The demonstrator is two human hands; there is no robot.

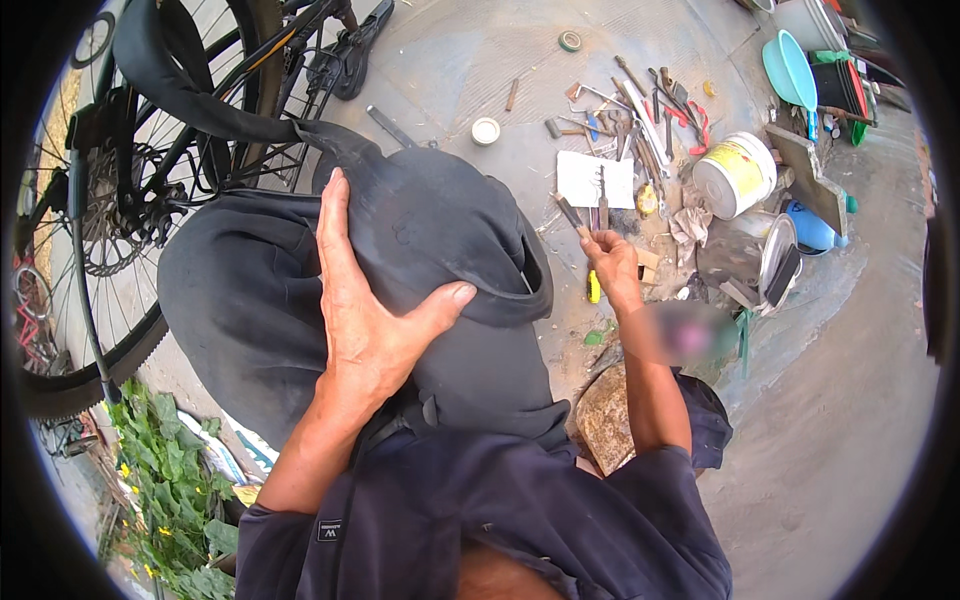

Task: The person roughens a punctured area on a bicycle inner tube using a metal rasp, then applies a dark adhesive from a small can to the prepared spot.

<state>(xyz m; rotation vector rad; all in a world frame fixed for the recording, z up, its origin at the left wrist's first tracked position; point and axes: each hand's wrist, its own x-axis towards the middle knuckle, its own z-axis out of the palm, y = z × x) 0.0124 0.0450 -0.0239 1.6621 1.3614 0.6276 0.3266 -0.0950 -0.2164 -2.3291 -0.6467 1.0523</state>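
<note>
My left hand (370, 325) lies spread over my dark-trousered knee, thumb and index finger wide apart. Its other fingers are hidden, and I see nothing gripped. A black rubber inner tube (225, 115) hangs in a loop beside the bicycle and runs to the top of the knee near that hand. My right hand (612, 265) is closed on a short, narrow tool with a dark flat blade (568, 212); its exact kind is unclear. It is held above the ground just short of a white sheet (620, 180). A yellow cutter (593, 287) lies under that hand.
A bicycle wheel (90, 375) stands at left. Spanners, hammers and other tools (640, 110) lie scattered ahead right, with a round tin (485, 131) and tape roll (570, 41). A white bucket (735, 178), teal basin (790, 68) and metal pot (735, 250) stand right.
</note>
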